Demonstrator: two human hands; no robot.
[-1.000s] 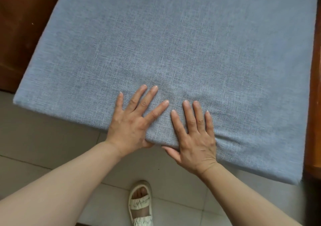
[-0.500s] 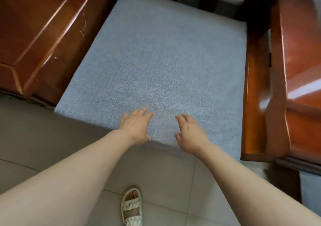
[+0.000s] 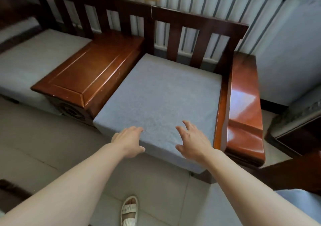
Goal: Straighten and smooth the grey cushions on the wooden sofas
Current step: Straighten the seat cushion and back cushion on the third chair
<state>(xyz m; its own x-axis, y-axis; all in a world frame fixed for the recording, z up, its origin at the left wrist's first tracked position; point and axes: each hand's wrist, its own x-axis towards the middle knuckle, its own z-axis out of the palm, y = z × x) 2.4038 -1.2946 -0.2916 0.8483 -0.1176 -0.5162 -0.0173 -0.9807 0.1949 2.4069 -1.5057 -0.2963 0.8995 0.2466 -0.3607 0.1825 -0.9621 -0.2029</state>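
Bare forearms, no sleeves; white strappy sandal (image 3: 129, 210) on one foot

Two grey cushions (image 3: 159, 93) (image 3: 33, 60), two bare hands (image 3: 127, 142) (image 3: 194, 142), one sandalled foot (image 3: 129, 210), two glossy wooden armrests (image 3: 90, 74) (image 3: 245, 104).

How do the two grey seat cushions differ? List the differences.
The near cushion lies under both hands, the left hand and right hand, and shows whole; the far cushion is untouched and partly cut off by the frame. The near one looks bluer, the far one paler. Both are flat.
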